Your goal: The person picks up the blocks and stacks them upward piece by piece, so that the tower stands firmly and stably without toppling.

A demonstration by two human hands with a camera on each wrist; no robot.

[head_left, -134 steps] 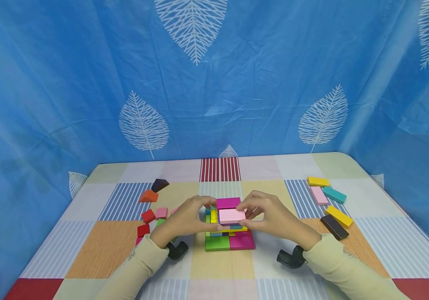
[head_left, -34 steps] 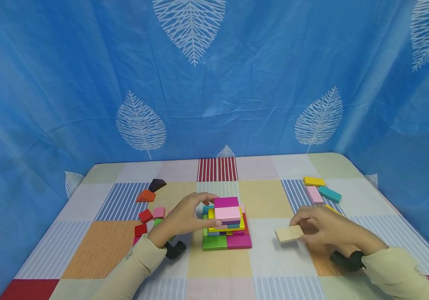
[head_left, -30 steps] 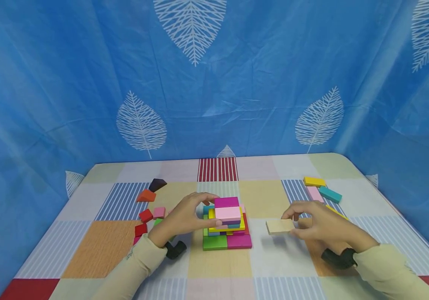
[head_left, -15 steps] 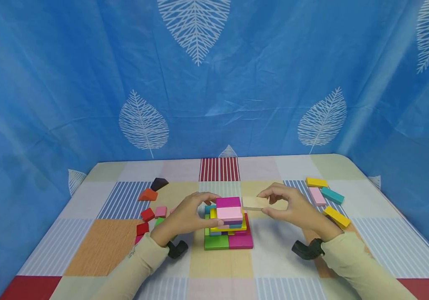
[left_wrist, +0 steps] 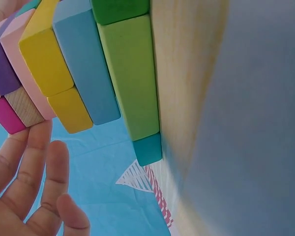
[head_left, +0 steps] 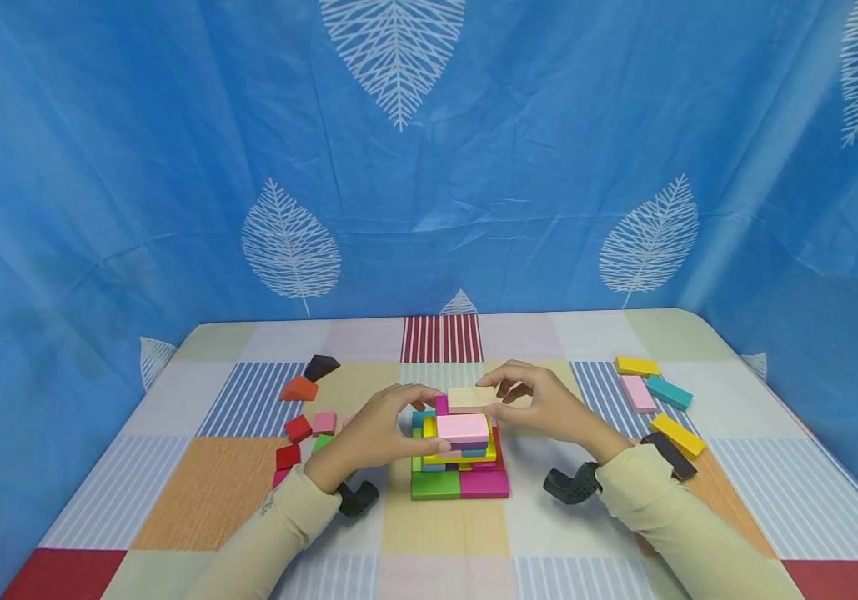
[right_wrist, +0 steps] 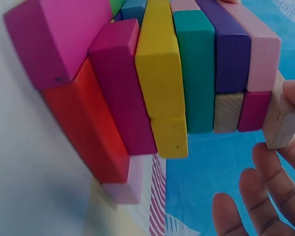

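Note:
A stepped tower of coloured wooden blocks (head_left: 484, 485) stands mid-table, green and magenta at its base, yellow higher up. A pink block (head_left: 462, 427) and a magenta block (head_left: 441, 405) lie side by side at the top. My left hand (head_left: 376, 435) grips the tower's upper left side, thumb in front and fingertips behind; the left wrist view shows fingertips against a plain block (left_wrist: 24, 106) and a magenta one (left_wrist: 7, 115). My right hand (head_left: 552, 408) pinches a plain wooden block (head_left: 469, 400), thumb and fingers at its right end, lying over the magenta block.
To the left lie a dark block (head_left: 320, 367), an orange block (head_left: 298, 389), red blocks (head_left: 288, 456) and a pink cube (head_left: 324, 423). At right are yellow blocks (head_left: 636, 366), a pink one (head_left: 638, 393), a teal one (head_left: 669, 392) and a black one (head_left: 670, 454). A blue curtain (head_left: 429, 208) hangs behind the table.
The pink block has been let go on the tower. My right hand has since brought the plain block from the right, leftward onto the tower's top. My left hand stays at the tower.

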